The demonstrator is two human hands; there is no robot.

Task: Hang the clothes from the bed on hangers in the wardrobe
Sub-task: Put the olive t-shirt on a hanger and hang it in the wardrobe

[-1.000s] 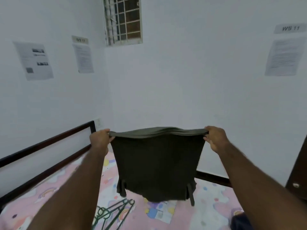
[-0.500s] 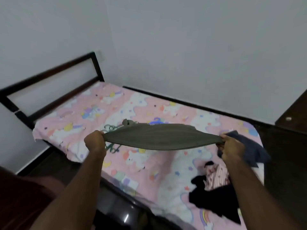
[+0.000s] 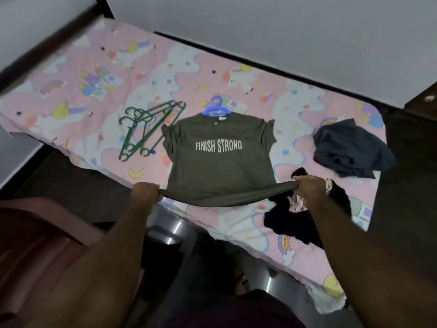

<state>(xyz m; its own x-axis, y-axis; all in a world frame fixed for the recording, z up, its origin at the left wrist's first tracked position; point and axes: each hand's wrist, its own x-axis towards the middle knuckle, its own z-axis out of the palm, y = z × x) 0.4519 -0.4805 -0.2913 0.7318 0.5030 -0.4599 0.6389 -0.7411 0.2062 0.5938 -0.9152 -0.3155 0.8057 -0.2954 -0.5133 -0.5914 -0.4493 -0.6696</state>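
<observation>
An olive green T-shirt [image 3: 220, 159] printed "FINISH STRONG" lies face up on the bed [image 3: 94, 74], collar pointing away from me. My left hand [image 3: 144, 193] grips the left end of its hem, and my right hand [image 3: 308, 189] grips the right end, holding the hem stretched and slightly lifted. A blue hanger [image 3: 215, 108] pokes out just beyond the collar. Several green hangers [image 3: 147, 130] lie in a bundle left of the shirt.
A dark blue garment [image 3: 352, 149] is heaped at the right of the bed. A black garment with a pink patterned piece [image 3: 305, 221] lies under my right wrist. A reddish chair [image 3: 35, 240] stands at lower left. A dark wooden cabinet [image 3: 423, 102] is at the right edge.
The shirt went from held up in the air to spread flat on the bed with its print up. My view tilted down from the wall to the bed. Both hands kept their hold on the hem.
</observation>
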